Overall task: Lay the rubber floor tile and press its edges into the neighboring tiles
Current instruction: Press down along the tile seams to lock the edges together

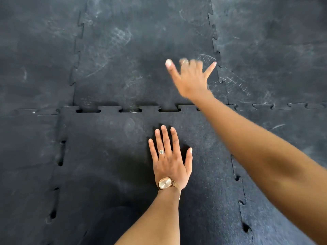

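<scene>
A dark rubber floor tile [109, 165] with puzzle-cut edges lies in the lower middle of the head view. Gaps show along its far seam [134, 109] and along its left and right seams. My left hand [169, 156], with a ring and a gold watch, rests flat and spread on this tile. My right hand [191, 78] is blurred, fingers apart, raised over the neighboring far tile [138, 55] past the far seam, and holds nothing.
Scuffed black tiles surround the laid one: a left tile [30, 156], a right tile [286, 124] and a far right tile [274, 50]. Their interlocking seams look closed. White footprint marks cover the far tiles.
</scene>
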Available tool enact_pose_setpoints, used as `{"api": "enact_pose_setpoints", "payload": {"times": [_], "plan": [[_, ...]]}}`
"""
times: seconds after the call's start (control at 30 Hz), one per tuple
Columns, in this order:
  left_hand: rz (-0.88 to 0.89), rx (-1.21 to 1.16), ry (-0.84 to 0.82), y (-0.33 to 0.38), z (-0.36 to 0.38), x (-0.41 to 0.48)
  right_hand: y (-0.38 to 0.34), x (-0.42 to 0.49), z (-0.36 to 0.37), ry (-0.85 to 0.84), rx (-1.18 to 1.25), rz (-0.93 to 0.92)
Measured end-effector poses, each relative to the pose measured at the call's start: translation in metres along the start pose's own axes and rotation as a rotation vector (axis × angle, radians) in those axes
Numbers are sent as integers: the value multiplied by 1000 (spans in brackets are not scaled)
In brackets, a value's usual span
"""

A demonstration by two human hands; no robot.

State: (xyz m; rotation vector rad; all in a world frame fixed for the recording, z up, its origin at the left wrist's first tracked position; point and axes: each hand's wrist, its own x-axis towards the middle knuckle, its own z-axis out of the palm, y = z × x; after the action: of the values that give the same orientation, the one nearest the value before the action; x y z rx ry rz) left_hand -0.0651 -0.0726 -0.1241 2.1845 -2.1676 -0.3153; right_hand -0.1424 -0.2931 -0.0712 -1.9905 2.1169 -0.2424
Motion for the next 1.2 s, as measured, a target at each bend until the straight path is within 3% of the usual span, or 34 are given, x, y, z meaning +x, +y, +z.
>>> {"api": "enact_pose_setpoints", "payload": {"times": [0.1, 0.13, 0.23, 0.3, 0.37, 0.47, 0.53, 0.63, 0.87, 0.97, 1.07, 1.13, 1.2], "plan": [[8, 4, -3, 0, 1, -3, 3, 5, -11, 320, 13, -68], [6, 7, 8, 0, 2, -2, 5, -3, 2, 324, -13, -72], [-4, 14, 9, 0, 0, 0, 16, -30, 48, 40, -127, -51], [-7, 13, -33, 2, -6, -1, 22, -25, 54, -38, -141, -9], [47, -23, -35, -2, -14, 2, 21, -21, 46, -38, -153, 2], [187, 8, 88, -38, -28, 37, 20, -21, 53, -33, -160, -12], [108, 71, 140, -74, -34, 61, 20, -23, 54, -48, -160, -12], [-8, 152, 52, -106, -31, 71, 23, -21, 54, -47, -155, 4], [-8, 117, 22, -109, -31, 73, 19, -21, 53, -71, -125, -3], [2, 95, 22, -108, -31, 74, 2, -15, 42, -55, 136, 136], [-13, 94, 12, -109, -30, 75, -49, -9, 19, 153, 358, 116], [-5, 85, 25, -108, -30, 74, -75, -15, 22, 292, 281, -12], [-22, 78, 34, -109, -30, 75, -84, -31, 49, 208, 77, -73]]}}
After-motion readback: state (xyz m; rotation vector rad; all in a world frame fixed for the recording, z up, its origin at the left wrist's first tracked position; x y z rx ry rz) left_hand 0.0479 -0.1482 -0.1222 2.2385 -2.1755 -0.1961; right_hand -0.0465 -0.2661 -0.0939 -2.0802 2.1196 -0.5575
